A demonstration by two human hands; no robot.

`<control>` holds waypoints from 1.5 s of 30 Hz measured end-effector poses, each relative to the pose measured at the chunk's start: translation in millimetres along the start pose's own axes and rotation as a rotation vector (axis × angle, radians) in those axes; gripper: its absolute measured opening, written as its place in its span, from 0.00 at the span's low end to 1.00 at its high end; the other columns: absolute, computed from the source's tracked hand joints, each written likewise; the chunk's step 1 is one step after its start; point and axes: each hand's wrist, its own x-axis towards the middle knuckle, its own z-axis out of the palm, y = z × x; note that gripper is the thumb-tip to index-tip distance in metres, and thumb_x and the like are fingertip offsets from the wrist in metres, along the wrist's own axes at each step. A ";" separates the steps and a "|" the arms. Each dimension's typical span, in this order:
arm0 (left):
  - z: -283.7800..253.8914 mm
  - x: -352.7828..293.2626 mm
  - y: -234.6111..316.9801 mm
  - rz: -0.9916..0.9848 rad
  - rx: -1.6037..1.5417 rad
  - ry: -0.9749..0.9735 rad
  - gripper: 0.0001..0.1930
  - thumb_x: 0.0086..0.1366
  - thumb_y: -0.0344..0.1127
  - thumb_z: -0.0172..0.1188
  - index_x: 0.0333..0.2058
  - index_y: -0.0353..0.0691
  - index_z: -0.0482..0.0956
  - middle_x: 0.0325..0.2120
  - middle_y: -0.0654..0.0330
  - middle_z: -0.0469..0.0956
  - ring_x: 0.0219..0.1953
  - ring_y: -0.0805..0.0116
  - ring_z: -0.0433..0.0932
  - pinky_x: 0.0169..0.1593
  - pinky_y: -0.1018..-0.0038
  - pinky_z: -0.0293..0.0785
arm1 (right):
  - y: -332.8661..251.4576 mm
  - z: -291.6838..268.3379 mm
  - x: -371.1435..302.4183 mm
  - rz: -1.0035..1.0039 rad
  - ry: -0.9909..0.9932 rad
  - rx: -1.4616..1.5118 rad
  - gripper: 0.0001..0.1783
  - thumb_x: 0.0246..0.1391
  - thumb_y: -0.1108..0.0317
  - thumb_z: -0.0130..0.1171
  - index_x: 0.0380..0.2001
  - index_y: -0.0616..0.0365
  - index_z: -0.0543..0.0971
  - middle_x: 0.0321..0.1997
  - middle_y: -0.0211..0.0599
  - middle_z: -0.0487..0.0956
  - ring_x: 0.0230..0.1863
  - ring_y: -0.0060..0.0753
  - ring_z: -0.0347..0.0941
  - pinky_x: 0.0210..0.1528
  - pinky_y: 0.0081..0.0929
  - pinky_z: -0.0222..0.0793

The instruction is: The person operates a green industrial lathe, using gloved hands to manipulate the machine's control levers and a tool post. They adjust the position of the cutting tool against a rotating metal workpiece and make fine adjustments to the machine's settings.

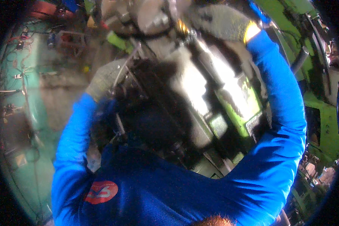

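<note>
My left hand [106, 78], in a grey work glove, is at a thin curved metal rim [125, 67] on the near left of a machine. Its fingers look closed round that rim, though blur softens them. Farther off, my right hand [224, 23], in a grey glove with a yellow cuff, reaches leftward over the machine. Its fingertips are smeared, so I cannot tell whether they hold anything. Close to them lie a small orange-yellow ribbed piece [182, 27] and a metal fitting [192, 34]. A blurred round metal part [152, 17] sits at the top centre.
Bright metal ways [214, 66] and a worn green block [239, 101] lie between my arms. Green machine framing [322, 116] with a grey lever [300, 59] stands at the right. On the left, a green floor [41, 165] carries wires and a box-like metal frame [71, 43].
</note>
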 end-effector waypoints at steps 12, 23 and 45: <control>8.3 6.6 -42.5 -0.145 -0.447 -0.170 0.15 0.62 0.33 0.62 0.48 0.41 0.78 0.39 0.49 0.82 0.41 0.51 0.82 0.45 0.61 0.79 | 16.1 4.2 -11.4 0.182 -0.014 0.178 0.23 0.61 0.50 0.53 0.47 0.57 0.81 0.46 0.50 0.82 0.49 0.51 0.78 0.54 0.41 0.71; 22.1 3.2 -18.8 -0.008 -1.580 -0.353 0.22 0.69 0.28 0.55 0.61 0.32 0.68 0.36 0.58 0.81 0.38 0.67 0.80 0.41 0.67 0.81 | 6.6 8.7 -13.9 0.074 0.028 0.312 0.17 0.55 0.65 0.58 0.48 0.55 0.80 0.39 0.45 0.83 0.42 0.36 0.80 0.49 0.32 0.74; 33.0 3.4 -44.7 -0.096 -1.405 -0.290 0.23 0.70 0.24 0.51 0.63 0.37 0.67 0.41 0.60 0.78 0.41 0.68 0.79 0.47 0.68 0.80 | -7.1 8.7 12.7 -0.340 -0.014 -0.130 0.23 0.48 0.62 0.57 0.51 0.43 0.79 0.29 0.47 0.79 0.34 0.54 0.78 0.35 0.48 0.74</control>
